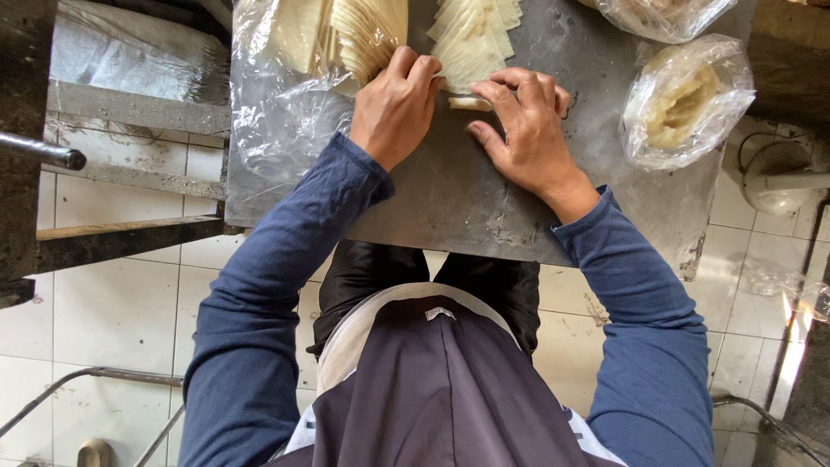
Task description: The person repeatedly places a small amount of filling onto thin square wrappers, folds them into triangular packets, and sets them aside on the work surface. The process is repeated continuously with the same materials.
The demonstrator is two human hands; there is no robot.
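Rolling a wrapper on the table (pixel 450 199)
Both hands, L (pixel 395 108) & R (pixel 527 130), pinch a small pale roll (pixel 469 104) just below the fanned wrapper stacks (pixel 471 43); next probably needs even fingertip pressure to close it

On my feed, a clear plastic bag of pale dough (pixel 683 99) sits at the right edge of the grey worktop (pixel 450 203), with a second filled bag (pixel 661 15) near it at the top. Loose clear plastic sheeting (pixel 277 112) covers the worktop's left side. White floor tiles (pixel 121 311) lie below, and a metal pipe (pixel 39 151) sticks out at left.
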